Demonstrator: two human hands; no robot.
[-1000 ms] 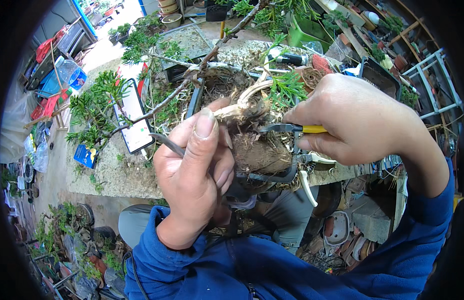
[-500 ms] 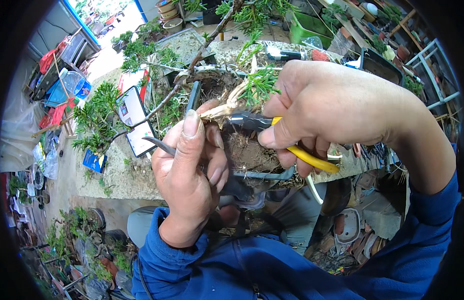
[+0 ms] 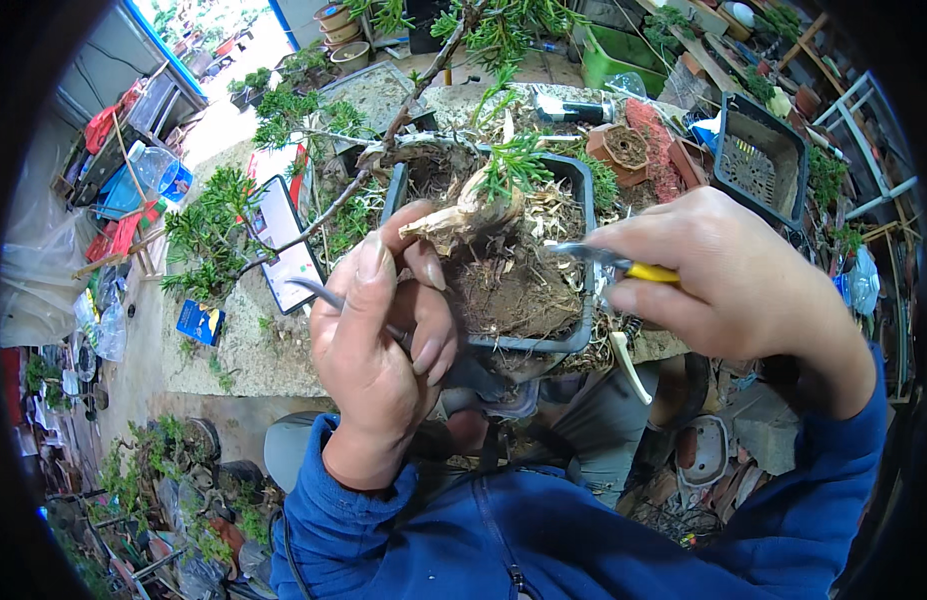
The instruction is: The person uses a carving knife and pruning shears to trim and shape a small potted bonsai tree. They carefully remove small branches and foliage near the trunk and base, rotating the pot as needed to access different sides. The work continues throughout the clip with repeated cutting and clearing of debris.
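A bonsai tree with a stripped, pale wood stub (image 3: 448, 222) grows in a dark rectangular pot (image 3: 586, 325) of soil and wood shavings. Beside the stub's left end is my left hand (image 3: 378, 350), its index finger against or just behind the wood. A slim, curved dark metal tool (image 3: 318, 291) is gripped in that hand, its tip poking out left of the thumb and the rest hidden. Over the pot's right rim, my right hand (image 3: 708, 275) is closed around yellow-handled pliers (image 3: 651, 272). Their metal jaws point left, apart from the stub.
A tablet (image 3: 286, 245) lies left of the pot on the stone slab (image 3: 268, 360), under a long branch (image 3: 333, 212). A black plastic tray (image 3: 758, 160), a small brown pot (image 3: 620, 150) and a dark cylinder (image 3: 573, 108) stand behind. A pale curved handle (image 3: 631, 370) juts over the near edge.
My right hand has drawn the pliers right and down, away from the stub, uncovering the pot's right side. My left hand has stayed almost in place.
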